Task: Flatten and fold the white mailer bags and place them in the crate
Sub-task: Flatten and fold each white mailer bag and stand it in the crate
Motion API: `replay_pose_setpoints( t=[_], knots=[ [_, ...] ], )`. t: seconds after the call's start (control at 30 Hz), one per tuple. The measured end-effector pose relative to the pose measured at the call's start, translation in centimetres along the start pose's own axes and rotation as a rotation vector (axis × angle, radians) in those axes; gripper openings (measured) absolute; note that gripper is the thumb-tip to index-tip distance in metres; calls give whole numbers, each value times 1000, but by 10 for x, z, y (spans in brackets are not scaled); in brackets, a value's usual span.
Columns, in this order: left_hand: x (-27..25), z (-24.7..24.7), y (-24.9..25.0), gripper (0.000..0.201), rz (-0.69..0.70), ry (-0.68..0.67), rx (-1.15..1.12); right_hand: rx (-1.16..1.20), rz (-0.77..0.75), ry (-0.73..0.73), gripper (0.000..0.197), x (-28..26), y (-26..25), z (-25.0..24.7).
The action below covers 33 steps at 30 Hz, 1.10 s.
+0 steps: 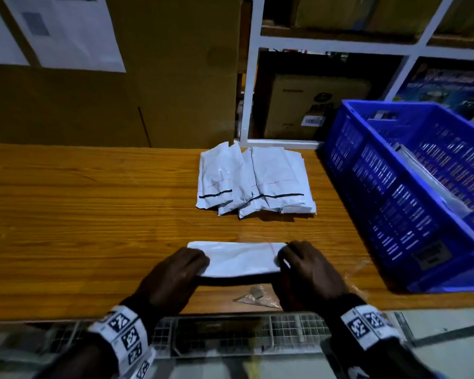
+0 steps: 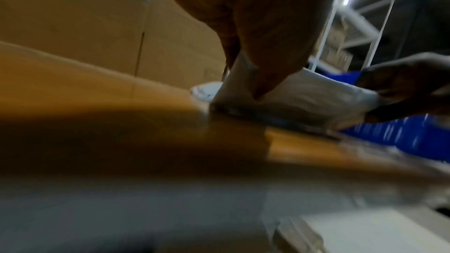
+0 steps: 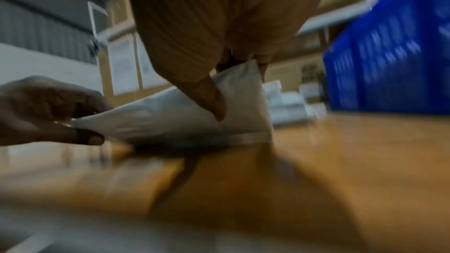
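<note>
A white mailer bag [image 1: 241, 258] lies crosswise near the front edge of the wooden table [image 1: 80, 214], its near edge lifted off the wood. My left hand [image 1: 175, 269] pinches its left end and my right hand [image 1: 307, 266] pinches its right end. In the left wrist view my left hand [image 2: 258, 76] has the thumb on top of the bag [image 2: 292, 99], and the right hand [image 2: 404, 91] grips the far end. The right wrist view shows the bag [image 3: 170, 114] held between my right hand [image 3: 219, 99] and left hand [image 3: 53, 109]. The blue crate [image 1: 411, 192] stands at the right.
A stack of several white mailer bags [image 1: 255, 179] lies behind the held one, mid-table. A crumpled clear wrapper [image 1: 255, 295] lies by the front edge. Large cardboard boxes [image 1: 93, 91] stand behind the table and a white shelf frame [image 1: 246, 91] holds boxes. The crate holds something pale.
</note>
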<state>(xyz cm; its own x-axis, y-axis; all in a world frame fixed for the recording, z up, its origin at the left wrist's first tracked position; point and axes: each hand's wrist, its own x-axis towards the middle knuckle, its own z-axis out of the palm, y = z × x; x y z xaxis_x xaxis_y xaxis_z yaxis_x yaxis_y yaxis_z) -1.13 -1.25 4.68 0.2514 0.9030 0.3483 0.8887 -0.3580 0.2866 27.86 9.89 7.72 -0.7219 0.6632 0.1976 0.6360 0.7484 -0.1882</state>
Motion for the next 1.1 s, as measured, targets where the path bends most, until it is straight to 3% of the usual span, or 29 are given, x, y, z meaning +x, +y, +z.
replay_pose_setpoints(
  t=[0.13, 0.27, 0.37, 0.47, 0.6, 0.83, 1.1],
  knots=[
    [-23, 16, 1, 42, -55, -47, -44, 22, 23, -59, 14, -25, -6, 24],
    [-10, 12, 15, 48, -141, -48, -52, 17, -2, -25, 23, -5, -27, 23],
    [4, 25, 18, 53, -272, -26, -24, 22, -4, 3, 42, 21, -49, 40],
    [14, 38, 23, 62, -296, -104, 9, 25, -3, -81, 55, 35, -66, 63],
    [13, 50, 21, 63, -329, -168, 91, 41, 19, -77, 56, 35, -75, 79],
    [8, 61, 16, 59, -341, -136, 147, 13, -15, 26, 51, 31, -73, 91],
    [13, 62, 13, 64, -361, -155, 136, 23, -10, -25, 55, 37, -73, 88]
  ],
)
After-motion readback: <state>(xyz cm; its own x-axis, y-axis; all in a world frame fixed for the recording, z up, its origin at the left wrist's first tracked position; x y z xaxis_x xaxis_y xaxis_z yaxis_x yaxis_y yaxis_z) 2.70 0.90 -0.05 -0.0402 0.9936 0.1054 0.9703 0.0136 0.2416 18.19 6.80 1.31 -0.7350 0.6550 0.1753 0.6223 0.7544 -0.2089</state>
